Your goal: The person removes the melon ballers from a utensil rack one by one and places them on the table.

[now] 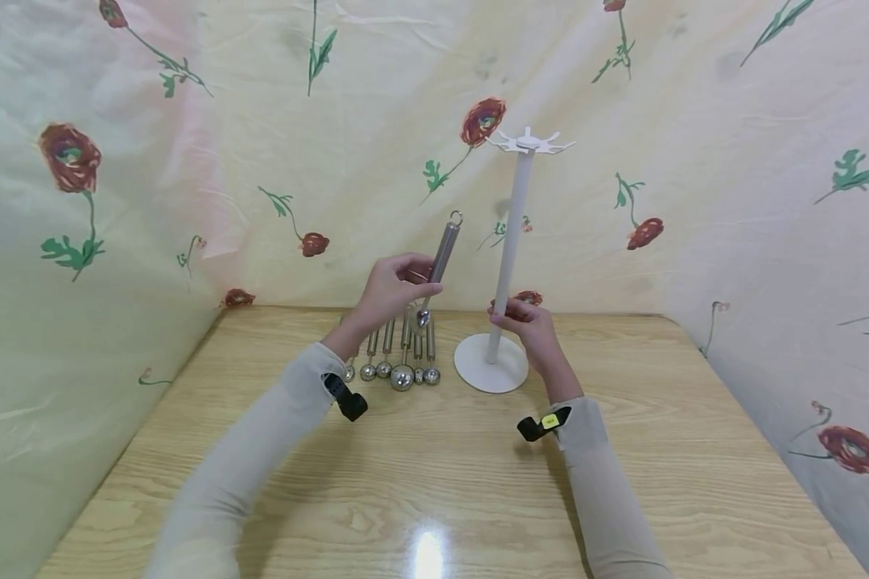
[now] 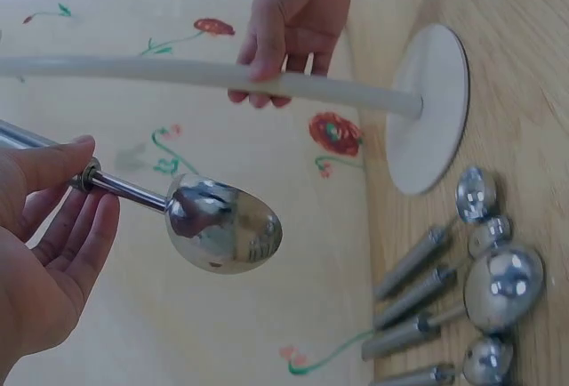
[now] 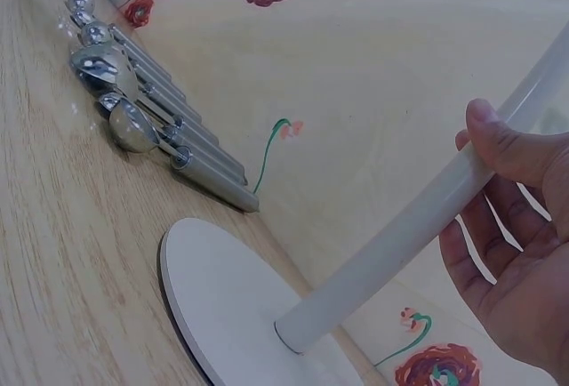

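Observation:
My left hand [image 1: 393, 291] pinches the grey metal handle of a melon baller [image 1: 445, 252], raised above the table with its hanging ring up. Its shiny oval bowl [image 2: 224, 224] faces down, clear of everything in the left wrist view. With thumb and fingers, my right hand [image 1: 539, 336] grips the lower pole of a white utensil stand [image 1: 512, 233]. The stand's round base [image 1: 471, 371] is on the table, and a ring of hooks [image 1: 527, 145] with nothing hung on them tops the pole. Several more melon ballers [image 1: 401, 378] lie side by side left of the base.
The wooden table [image 1: 405, 458] ends at a flower-patterned cloth [image 1: 376, 121] behind and at both sides. The row of melon ballers lies close to the back edge, handles toward the cloth.

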Demonstrator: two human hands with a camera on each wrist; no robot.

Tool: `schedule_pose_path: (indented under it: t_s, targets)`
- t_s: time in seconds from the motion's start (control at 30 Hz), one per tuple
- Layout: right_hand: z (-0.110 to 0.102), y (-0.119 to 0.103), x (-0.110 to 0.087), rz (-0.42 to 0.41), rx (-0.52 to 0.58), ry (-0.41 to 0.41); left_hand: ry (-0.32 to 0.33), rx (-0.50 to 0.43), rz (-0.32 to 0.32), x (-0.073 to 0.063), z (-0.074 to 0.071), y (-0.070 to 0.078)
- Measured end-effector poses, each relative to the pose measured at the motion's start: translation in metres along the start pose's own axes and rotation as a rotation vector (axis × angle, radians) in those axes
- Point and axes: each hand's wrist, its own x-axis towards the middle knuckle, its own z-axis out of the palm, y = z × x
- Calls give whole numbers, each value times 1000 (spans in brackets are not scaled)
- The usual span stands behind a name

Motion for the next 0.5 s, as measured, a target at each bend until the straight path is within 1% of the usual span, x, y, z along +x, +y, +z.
schedule_pose_path:
  t_s: [0.27, 0.5]
  targets:
    - [1, -1, -1, -9, 8, -4, 70, 29, -54, -13, -28, -19]
    - [0, 0, -2, -12, 12, -10, 118, 63, -106, -26, -46, -35]
